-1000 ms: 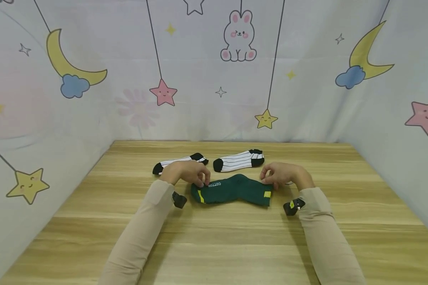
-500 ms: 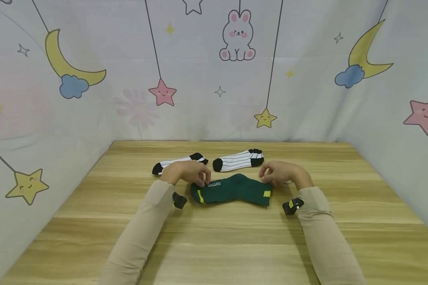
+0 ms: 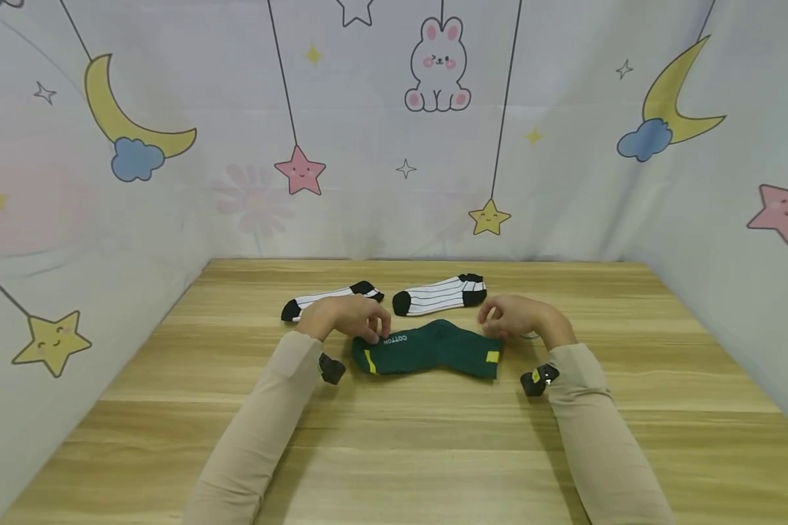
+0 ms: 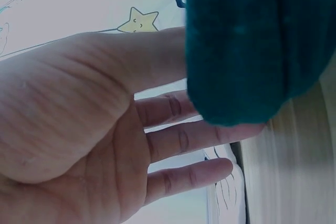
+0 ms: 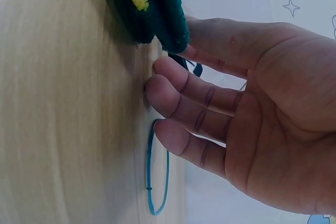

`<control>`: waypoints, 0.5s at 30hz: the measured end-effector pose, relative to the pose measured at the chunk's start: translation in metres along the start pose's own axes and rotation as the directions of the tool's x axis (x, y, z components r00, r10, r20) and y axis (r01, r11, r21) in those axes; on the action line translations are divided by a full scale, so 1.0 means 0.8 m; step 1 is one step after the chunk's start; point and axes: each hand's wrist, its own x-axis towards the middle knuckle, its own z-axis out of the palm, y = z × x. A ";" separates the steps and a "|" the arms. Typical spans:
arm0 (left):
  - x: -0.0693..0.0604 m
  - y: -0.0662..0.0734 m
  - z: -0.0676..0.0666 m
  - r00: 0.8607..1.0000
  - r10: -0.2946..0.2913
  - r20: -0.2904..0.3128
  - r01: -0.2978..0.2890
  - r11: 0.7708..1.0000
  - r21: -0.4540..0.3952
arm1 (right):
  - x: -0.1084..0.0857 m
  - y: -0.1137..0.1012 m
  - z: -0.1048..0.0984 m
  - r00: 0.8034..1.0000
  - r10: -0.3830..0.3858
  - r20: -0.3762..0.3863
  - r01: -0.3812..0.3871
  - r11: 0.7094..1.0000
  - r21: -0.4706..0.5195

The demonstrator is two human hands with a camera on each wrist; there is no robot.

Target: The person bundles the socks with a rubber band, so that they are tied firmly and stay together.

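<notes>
In the head view a green sock (image 3: 427, 352) with yellow patches and the word COTTON lies crosswise on the table. The left hand (image 3: 348, 318) pinches its upper edge at the toe end, near the lettering. At the cuff's upper corner the right hand (image 3: 520, 318) pinches the fabric. Green cloth (image 4: 247, 51) covers the left thumb tip and part of the fingers in the left wrist view. The right wrist view has the cuff (image 5: 152, 14) hiding the right thumb and index tips, with the other fingers bent loosely beside it.
Two white-and-black striped socks lie farther back, one (image 3: 438, 296) behind the green sock, the other (image 3: 328, 297) partly covered by the left hand. A thin teal loop (image 5: 149, 171) is beside the right fingers. Patterned cloth walls border the wooden table (image 3: 427, 452).
Since a second ago the right fingertips have shifted very slightly at the cuff corner. The left hand and the socks have hardly moved.
</notes>
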 end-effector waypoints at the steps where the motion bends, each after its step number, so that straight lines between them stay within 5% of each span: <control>1: 0.000 0.000 0.000 1.000 0.000 -0.003 0.000 1.000 0.002 | 0.000 0.000 0.000 1.000 -0.001 -0.006 0.001 1.000 -0.004; 15: 0.005 0.004 0.007 1.000 -0.009 -0.027 0.011 0.999 0.044 | 0.004 0.001 0.004 0.991 -0.073 -0.112 0.054 0.985 -0.161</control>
